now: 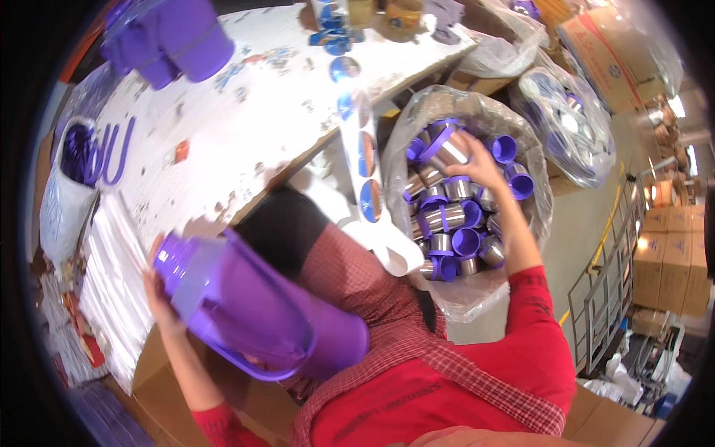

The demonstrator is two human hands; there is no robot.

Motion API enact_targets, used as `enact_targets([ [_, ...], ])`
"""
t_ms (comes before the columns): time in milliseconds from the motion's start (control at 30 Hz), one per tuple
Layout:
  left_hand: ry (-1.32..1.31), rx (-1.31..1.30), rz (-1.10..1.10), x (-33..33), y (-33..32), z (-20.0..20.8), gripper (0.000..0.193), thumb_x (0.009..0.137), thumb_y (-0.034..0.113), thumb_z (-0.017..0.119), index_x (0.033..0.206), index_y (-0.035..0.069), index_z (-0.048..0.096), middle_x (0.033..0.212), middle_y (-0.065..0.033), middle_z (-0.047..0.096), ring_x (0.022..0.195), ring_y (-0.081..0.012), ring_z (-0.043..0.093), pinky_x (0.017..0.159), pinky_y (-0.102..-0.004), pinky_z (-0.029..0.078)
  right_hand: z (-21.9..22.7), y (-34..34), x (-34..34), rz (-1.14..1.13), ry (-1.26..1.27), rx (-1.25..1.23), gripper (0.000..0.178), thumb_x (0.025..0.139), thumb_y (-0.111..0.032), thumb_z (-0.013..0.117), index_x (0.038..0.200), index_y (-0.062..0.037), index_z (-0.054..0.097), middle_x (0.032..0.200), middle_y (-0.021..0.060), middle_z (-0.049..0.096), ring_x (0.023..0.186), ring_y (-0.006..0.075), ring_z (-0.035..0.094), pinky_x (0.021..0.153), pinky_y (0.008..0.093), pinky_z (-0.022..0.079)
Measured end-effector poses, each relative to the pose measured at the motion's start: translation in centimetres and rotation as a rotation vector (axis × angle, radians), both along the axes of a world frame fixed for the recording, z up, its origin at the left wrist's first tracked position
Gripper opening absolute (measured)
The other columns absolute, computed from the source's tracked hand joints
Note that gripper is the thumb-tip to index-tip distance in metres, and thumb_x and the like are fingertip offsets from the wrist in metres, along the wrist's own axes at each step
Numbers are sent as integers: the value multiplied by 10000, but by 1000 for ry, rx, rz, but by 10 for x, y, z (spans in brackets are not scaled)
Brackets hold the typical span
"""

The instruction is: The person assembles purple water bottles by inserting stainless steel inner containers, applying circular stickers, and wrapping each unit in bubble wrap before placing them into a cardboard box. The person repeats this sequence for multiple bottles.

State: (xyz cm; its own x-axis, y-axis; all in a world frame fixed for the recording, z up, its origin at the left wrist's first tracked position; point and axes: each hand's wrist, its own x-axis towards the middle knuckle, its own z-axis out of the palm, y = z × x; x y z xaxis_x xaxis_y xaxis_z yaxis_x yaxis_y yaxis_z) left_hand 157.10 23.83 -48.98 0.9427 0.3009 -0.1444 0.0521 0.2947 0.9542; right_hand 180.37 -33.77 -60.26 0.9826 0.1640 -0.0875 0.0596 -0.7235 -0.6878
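Observation:
My left hand (158, 294) is wrapped round the neck end of a large purple thermos jug (335, 339). The jug lies tilted across my lap, its broad handle facing up and its neck pointing left. Reaching out to the right, my right hand (480, 165) grips a steel cup (450, 149) with a purple rim. That cup is at the top of a heap of similar steel-and-purple cups (465, 242) inside a clear plastic liner (532, 216). My right fingertips partly cover it.
A white, stained worktable (261, 112) spans the far left, bearing purple jug bodies (190, 37) and loose purple handles (123, 153). A strip of round stickers (365, 141) hangs over its edge. Another plastic bag (570, 123), cartons (674, 261) and a metal rack (607, 305) stand right.

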Motion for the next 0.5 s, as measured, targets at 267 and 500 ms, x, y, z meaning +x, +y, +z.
enact_targets([
  [267,-170,306,-178,48,-46,23,746,946,570,420,1526,162,188,1512,-52,342,1063,-111,512,766,-147,363,186,295,33,1111,-57,551,1050,659,-545,771,1478,-70,318,1442,153,428,1336,281,390,1104,404,302],
  [500,-222,265,76,-1,-23,29,923,893,608,507,1531,104,71,1495,-199,273,1348,-297,316,1105,-380,252,162,427,-58,1062,131,924,521,831,-405,649,1193,-31,632,1146,122,635,1067,223,575,952,337,426],
])
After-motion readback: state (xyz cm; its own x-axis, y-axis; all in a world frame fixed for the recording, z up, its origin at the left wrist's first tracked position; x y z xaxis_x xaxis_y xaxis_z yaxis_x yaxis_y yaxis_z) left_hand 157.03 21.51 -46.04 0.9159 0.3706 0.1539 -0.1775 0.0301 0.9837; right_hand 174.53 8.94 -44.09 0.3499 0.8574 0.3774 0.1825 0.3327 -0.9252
